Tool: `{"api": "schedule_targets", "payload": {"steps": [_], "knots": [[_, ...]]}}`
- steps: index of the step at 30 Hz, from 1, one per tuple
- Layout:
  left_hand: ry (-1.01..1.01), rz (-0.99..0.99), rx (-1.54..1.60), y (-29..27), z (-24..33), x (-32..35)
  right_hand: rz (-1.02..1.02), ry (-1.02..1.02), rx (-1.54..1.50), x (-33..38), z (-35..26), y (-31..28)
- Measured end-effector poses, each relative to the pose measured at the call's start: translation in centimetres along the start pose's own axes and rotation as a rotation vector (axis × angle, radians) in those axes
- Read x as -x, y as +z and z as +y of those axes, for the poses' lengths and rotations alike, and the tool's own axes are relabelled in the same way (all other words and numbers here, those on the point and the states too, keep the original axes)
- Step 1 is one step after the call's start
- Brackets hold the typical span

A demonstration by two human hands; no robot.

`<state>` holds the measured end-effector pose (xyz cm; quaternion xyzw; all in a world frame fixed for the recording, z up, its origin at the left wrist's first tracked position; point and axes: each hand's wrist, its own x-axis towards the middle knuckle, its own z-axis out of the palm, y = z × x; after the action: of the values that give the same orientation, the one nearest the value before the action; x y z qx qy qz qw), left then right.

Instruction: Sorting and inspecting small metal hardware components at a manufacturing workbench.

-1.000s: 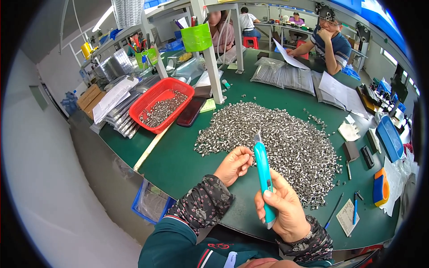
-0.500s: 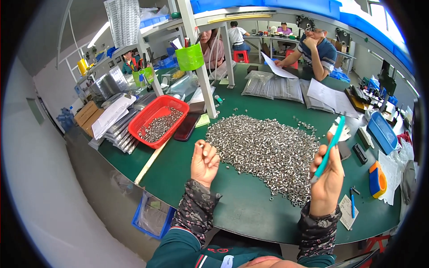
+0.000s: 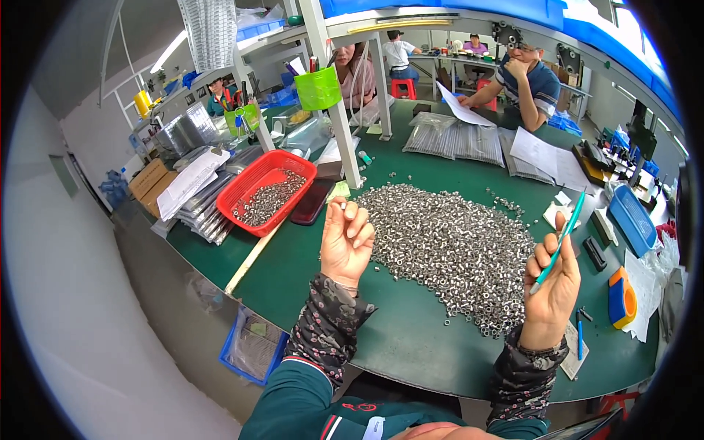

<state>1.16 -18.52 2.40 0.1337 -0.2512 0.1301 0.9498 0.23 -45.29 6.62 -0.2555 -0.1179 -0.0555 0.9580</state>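
My left hand (image 3: pixel 347 242) is raised over the table at the left edge of a wide heap of small metal rings (image 3: pixel 447 249). Its thumb and fingertips are pinched around a tiny metal piece (image 3: pixel 343 206), likely one of the rings, too small to make out well. To the right of the heap, my right hand (image 3: pixel 551 282) is closed on a slim teal pen-shaped tool (image 3: pixel 563 238). The tool is tilted, its pale tip down by the palm and its other end up past the fingers. Both hands are apart from the heap.
A red basket (image 3: pixel 229 192) with more metal rings stands at left, beside a dark phone (image 3: pixel 312 202). At right are a blue tray (image 3: pixel 632 220), an orange-and-blue tape dispenser (image 3: pixel 622 298) and a blue pen (image 3: pixel 580 336). A shelf post (image 3: pixel 345 143) rises behind the heap. Across the table, a person (image 3: pixel 524 84) holds paper.
My left hand has risen slightly and shifted right. The right hand has moved a little right, and the teal tool has turned, showing a narrower side. The whole view has shifted slightly.
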Motion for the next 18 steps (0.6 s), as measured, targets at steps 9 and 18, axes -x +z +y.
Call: {"api": "schedule_targets", "payload": {"steps": [9,18], "knots": [[-0.019,0.091,-0.076,-2.9,-1.2,1.3,-0.032,0.021,0.016,0.2,0.5,0.2],[-0.078,0.209,-0.080,-4.5,-0.8,1.7,0.004,0.089,0.096,-0.5,1.6,-0.1]]}}
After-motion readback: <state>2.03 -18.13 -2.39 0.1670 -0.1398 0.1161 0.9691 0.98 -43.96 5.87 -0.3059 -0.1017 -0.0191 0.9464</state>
